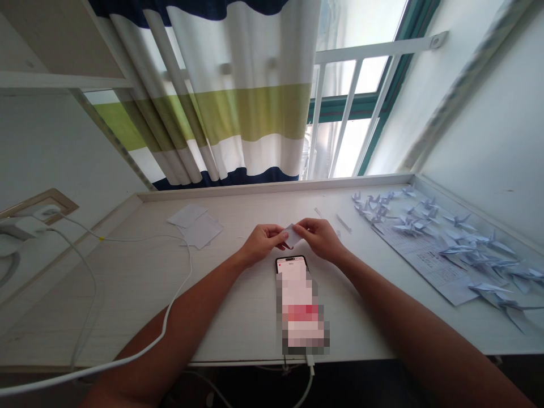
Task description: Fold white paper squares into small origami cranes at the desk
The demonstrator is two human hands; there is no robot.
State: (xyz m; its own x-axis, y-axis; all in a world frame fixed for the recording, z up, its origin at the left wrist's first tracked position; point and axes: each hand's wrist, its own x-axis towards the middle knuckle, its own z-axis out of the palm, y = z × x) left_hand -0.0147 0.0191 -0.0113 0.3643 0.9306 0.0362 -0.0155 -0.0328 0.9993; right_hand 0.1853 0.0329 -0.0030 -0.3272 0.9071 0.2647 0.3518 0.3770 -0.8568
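Note:
A small folded piece of white paper is held between both hands above the middle of the desk. My left hand pinches its left edge with thumb and fingers. On the other side, my right hand grips the upper right part of the paper, fingers closed. Just below the hands lies a phone with a lit, partly blurred screen, plugged in at its bottom end. The exact fold shape of the paper is too small to tell.
Several loose white paper squares lie at left. Several folded paper cranes cover the right side, some on a printed sheet. Paper strips rest behind my right hand. A white cable crosses over my left arm.

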